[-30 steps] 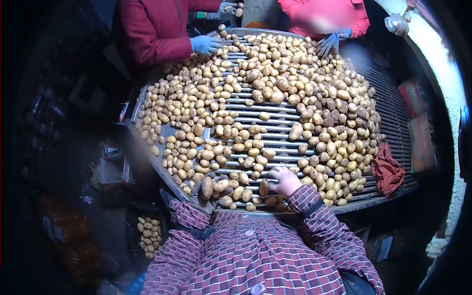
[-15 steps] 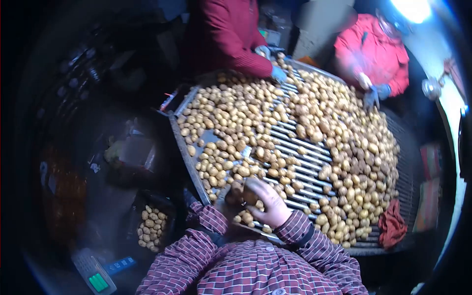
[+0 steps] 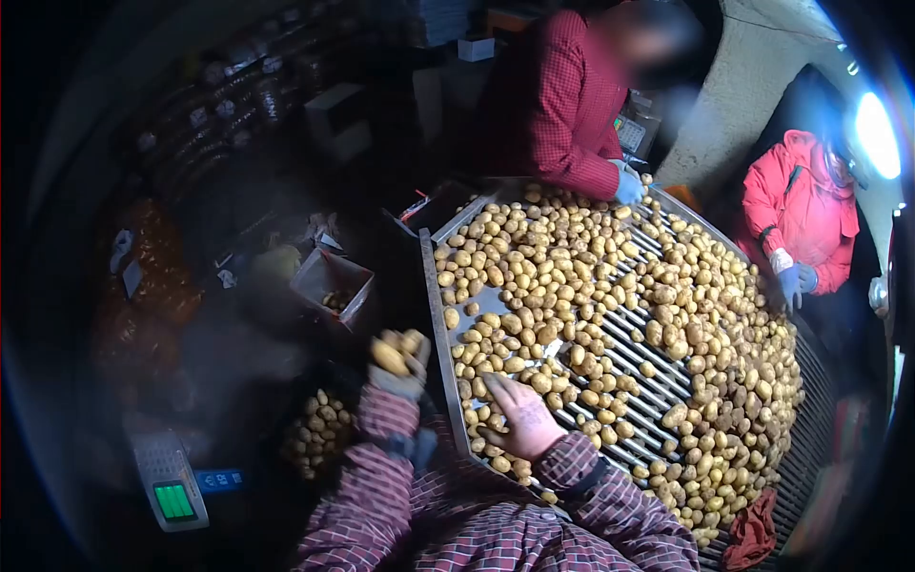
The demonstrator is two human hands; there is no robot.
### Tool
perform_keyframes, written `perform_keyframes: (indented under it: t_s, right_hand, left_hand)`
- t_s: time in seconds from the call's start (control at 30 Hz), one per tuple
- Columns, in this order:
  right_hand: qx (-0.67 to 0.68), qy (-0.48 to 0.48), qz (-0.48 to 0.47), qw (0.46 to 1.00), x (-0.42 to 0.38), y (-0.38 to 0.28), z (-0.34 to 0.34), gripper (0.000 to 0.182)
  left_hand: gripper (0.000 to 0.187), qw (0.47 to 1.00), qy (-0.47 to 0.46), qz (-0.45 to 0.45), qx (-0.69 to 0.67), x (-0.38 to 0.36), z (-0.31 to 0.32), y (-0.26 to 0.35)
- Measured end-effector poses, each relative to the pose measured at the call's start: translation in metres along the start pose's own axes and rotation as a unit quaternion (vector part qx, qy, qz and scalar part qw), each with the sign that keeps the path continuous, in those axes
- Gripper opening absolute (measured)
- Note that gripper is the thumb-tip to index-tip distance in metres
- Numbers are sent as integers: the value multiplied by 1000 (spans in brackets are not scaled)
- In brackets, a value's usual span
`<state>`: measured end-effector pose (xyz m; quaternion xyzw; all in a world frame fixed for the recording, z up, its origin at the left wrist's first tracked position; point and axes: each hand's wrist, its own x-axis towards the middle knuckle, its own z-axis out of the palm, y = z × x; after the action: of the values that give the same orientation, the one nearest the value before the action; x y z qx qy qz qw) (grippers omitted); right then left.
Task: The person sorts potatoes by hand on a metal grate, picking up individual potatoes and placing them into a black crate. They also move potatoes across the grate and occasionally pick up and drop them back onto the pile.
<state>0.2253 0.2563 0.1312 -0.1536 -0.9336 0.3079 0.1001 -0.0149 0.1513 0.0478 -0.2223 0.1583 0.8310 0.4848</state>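
Observation:
My left hand [image 3: 402,381] is off the table's left side, raised and closed around a few potatoes [image 3: 389,357]. Below it, a dark container holds more potatoes [image 3: 319,431]. Over the near left part of the sorting table, my right hand [image 3: 526,419] is spread with its fingers extended, touching or just above the loose potatoes [image 3: 515,364] there. Nothing shows in its grasp. Many potatoes cover the slatted metal bars [image 3: 624,377] of the table.
A raised metal edge [image 3: 437,324] bounds the table's left side. On the floor stand an open box [image 3: 334,283] and a scale with a green display [image 3: 173,501]. A red cloth [image 3: 752,534] lies at the near right corner. Two people in red [image 3: 572,105] stand across the table.
My hands were together over the near edge, holding dark, shadowed potatoes. The left has swung out leftward with potatoes; the right has opened over the pile. My view has turned left.

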Motion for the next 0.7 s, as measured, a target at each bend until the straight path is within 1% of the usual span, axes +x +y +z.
perform_keyframes:
  t_s: [0.03, 0.07, 0.1, 0.17, 0.2, 0.23, 0.27, 0.33, 0.37, 0.4, 0.43, 0.47, 0.5, 0.53, 0.57, 0.6, 0.63, 0.67, 0.7]
  right_hand:
    - [5, 3, 32, 999, -10, 8, 2, 82]
    - [11, 18, 57, 998, -22, 17, 2, 84]
    - [21, 49, 72, 996, -36, 31, 6, 83]
    - [12, 87, 136, 987, -69, 52, 7, 81]
    - [35, 95, 199, 975, -85, 56, -1, 80]
    - [24, 124, 233, 964, -105, 70, 0, 76]
    - [-2, 144, 272, 952, -126, 82, 0, 73]
    - [-54, 171, 333, 926, -169, 107, 6, 68]
    - [-81, 178, 356, 914, -189, 117, 11, 67]
    - [-84, 180, 371, 907, -203, 119, 13, 67]
    - [-95, 166, 397, 898, -213, 119, 15, 69]
    - [-105, 153, 413, 892, -219, 116, 18, 69]
    - [-115, 139, 427, 886, -222, 113, 20, 69]
    - [-100, 129, 431, 888, -224, 111, 22, 69]
    - [-83, 135, 434, 887, -228, 111, 27, 68]
    - [-83, 126, 441, 885, -230, 108, 31, 69]
    - [-83, 117, 449, 882, -233, 105, 33, 69]
    - [-72, 128, 442, 885, -240, 108, 38, 69]
    - [-68, 130, 447, 883, -244, 108, 37, 68]
  left_hand:
    - [29, 999, -2, 39, -16, 17, 11, 34]
    - [37, 996, -62, 57, -26, 54, 1, 82]
    - [41, 993, -68, 95, 1, 76, 12, 117]
    - [49, 977, -5, 177, 122, 103, 33, 163]
    - [54, 963, 28, 195, 182, 112, 35, 173]
    - [58, 951, 58, 203, 224, 117, 36, 177]
    - [63, 941, 74, 190, 271, 119, 28, 170]
    - [72, 908, 86, 150, 381, 125, 5, 130]
    - [74, 865, 96, 131, 475, 151, -26, 117]
    - [70, 797, 73, 170, 574, 125, -15, 58]
    - [67, 550, -15, 292, 782, 153, -37, 29]
    - [76, 698, -98, 252, 663, 121, -21, -47]
    - [83, 405, -57, 257, 876, 129, -40, -76]
    - [87, 398, -111, 276, 868, 98, -28, -127]
    - [90, 375, -149, 266, 876, 105, -60, -164]
    - [86, 149, -124, 194, 962, 69, -40, -200]
    - [82, 76, -156, 170, 970, 36, -25, -222]
    - [79, 45, -211, 176, 960, 26, -33, -235]
    - [76, 49, -263, 158, 950, 9, -31, -240]
